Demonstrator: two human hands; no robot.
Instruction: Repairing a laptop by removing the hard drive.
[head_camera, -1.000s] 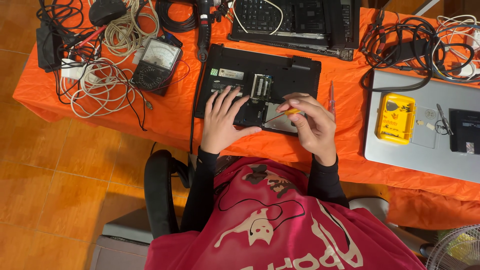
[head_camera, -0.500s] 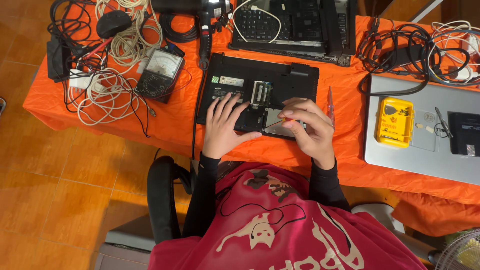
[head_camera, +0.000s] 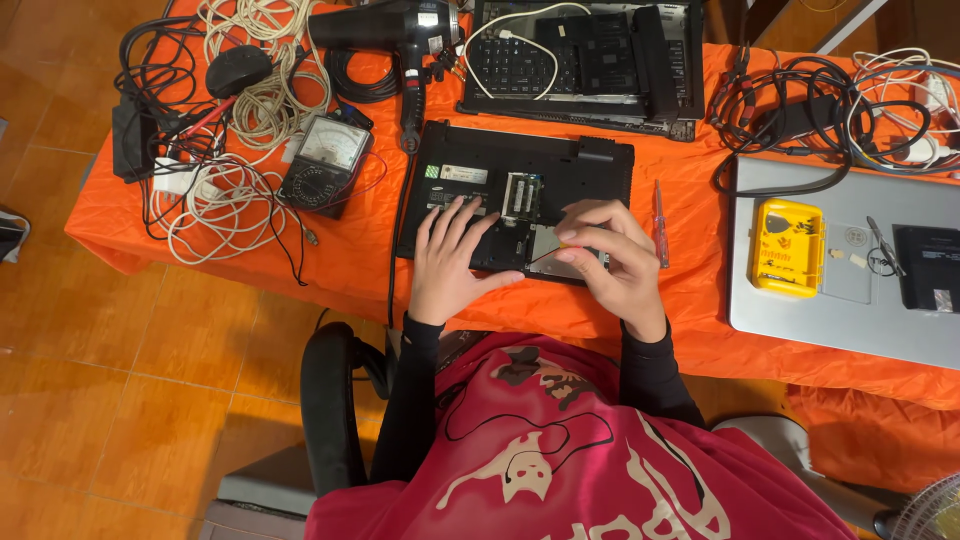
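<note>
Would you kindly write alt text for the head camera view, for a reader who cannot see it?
Seen from above, a seated person rests the left hand flat on an upturned black laptop while the right hand works a thin screwdriver into its open bay. Around it on the orange table lie tangled cables, an analog meter and a yellow case.

The person wore a magenta-red shirt (head_camera: 590, 460) with a white and black printed graphic (lower centre of the frame) over long black sleeves (head_camera: 412, 400) reaching the wrists; both hands were bare.
</note>
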